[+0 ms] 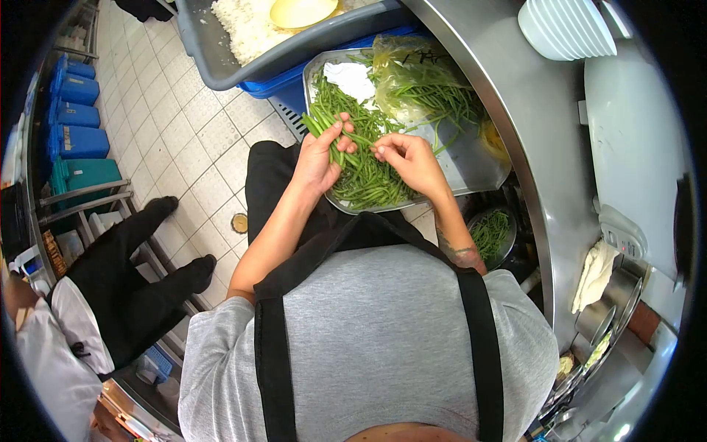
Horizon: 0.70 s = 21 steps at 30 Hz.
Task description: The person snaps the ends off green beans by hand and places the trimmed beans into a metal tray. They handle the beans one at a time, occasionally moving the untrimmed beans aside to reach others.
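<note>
My left hand point(321, 156) holds a small bunch of long green beans point(314, 124) over a metal tray point(471, 173). Close on its right, my right hand point(409, 158) pinches the end of a bean between thumb and fingertips. Many cut or snapped green bean pieces point(372, 180) lie in the tray beneath both hands. At the tray's far side a clear yellowish plastic bag point(401, 62) lies open, with long beans point(460, 103) spilling from it. A white crumpled piece point(350, 79) rests near the tray's upper left.
A grey tub point(213, 70) of white rice with a yellow bowl stands beyond the tray. A steel counter point(545, 147) curves along the right, bearing white bowls point(563, 29). A pan of beans point(492, 234) sits below it. Another person point(110, 287) stands at the left.
</note>
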{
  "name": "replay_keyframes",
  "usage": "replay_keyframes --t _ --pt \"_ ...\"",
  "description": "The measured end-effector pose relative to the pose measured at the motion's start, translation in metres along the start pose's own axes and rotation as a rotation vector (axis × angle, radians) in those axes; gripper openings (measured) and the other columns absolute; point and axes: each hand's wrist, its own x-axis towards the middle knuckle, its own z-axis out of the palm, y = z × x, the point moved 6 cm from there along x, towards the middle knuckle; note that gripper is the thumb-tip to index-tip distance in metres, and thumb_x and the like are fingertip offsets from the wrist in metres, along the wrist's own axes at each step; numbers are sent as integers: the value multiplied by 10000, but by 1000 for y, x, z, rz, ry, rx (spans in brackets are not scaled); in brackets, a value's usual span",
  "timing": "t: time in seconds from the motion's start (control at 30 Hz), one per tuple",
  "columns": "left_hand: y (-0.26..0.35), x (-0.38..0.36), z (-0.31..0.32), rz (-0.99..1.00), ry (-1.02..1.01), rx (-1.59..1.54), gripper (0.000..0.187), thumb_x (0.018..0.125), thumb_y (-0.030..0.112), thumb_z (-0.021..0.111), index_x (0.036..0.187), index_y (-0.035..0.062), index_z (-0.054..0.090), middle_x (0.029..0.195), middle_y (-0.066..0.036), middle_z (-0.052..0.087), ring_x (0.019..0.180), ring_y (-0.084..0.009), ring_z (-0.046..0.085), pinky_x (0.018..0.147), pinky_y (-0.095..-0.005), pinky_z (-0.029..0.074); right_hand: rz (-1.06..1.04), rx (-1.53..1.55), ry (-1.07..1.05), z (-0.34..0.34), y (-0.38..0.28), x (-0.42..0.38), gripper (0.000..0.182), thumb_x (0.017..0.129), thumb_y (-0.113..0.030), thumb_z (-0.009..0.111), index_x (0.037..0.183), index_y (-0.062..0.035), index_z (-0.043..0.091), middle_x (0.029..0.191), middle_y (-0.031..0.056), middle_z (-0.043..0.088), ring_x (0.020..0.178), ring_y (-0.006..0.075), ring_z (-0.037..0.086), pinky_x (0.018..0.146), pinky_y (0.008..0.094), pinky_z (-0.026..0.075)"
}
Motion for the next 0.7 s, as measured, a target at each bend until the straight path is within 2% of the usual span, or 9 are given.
replay_keyframes --t 0.07,0.2,0.27,0.3,0.47,0.5,0.57,0.67,0.7 --pt "0 0 0 3 7 -8 225 894 108 528 1088 -4 501 877 -52 541 597 -71 425 600 -245 414 -32 -58 32 -2 1 0 149 846 -84 552 880 28 644 771 54 672 668 74 598 614 221 468" --pt "-1 -3 3 -15 14 -10 211 892 106 532 1071 -1 501 878 -59 543 594 -76 431 599 -251 416 -81 76 37 -2 0 3 131 842 -76 549 866 28 625 770 52 655 668 72 583 627 217 470" --pt "-3 -3 5 -29 6 -12 205 891 104 532 1066 0 501 879 -60 542 592 -78 433 600 -254 417 -99 369 39 -2 2 5 111 838 -65 542 872 20 605 770 51 626 692 86 577 655 224 472" --pt "-6 -3 7 -54 0 -28 199 892 104 530 1061 3 500 884 -61 540 590 -77 432 601 -253 417 -99 371 41 -2 5 6 111 838 -65 542 872 20 605 770 51 626 692 86 577 655 224 472" --pt "-13 -6 12 -124 -47 -139 193 888 94 539 1052 0 504 881 -84 554 598 -92 441 619 -267 424 -8 1070 -157 8 4 4 77 841 -83 509 857 -25 556 738 22 536 702 123 521 700 255 460" --pt "-12 -7 16 -134 -61 -142 183 892 99 530 1051 10 503 889 -71 542 593 -81 435 614 -254 417 -7 1069 -159 9 3 4 77 841 -83 509 857 -25 556 738 22 536 702 123 521 700 255 460" --pt "-11 -7 17 -144 -75 -146 174 897 103 520 1049 21 501 897 -58 531 588 -70 429 609 -241 411 -65 1317 -324 14 -9 1 82 844 -125 505 813 -51 519 726 14 499 708 132 491 695 257 434" --pt "-12 -4 14 -159 -124 -234 170 897 102 521 1049 28 501 907 -60 538 598 -71 434 613 -241 415 -162 1407 -441 10 -21 -1 99 843 -152 503 788 -71 493 721 10 486 713 132 470 693 256 415" --pt "-12 -3 9 -130 -69 -210 169 898 104 520 1049 30 503 937 -72 553 603 -72 437 617 -240 418 -163 1407 -438 8 -23 -1 99 843 -152 503 788 -71 493 721 10 486 713 132 470 693 256 415"
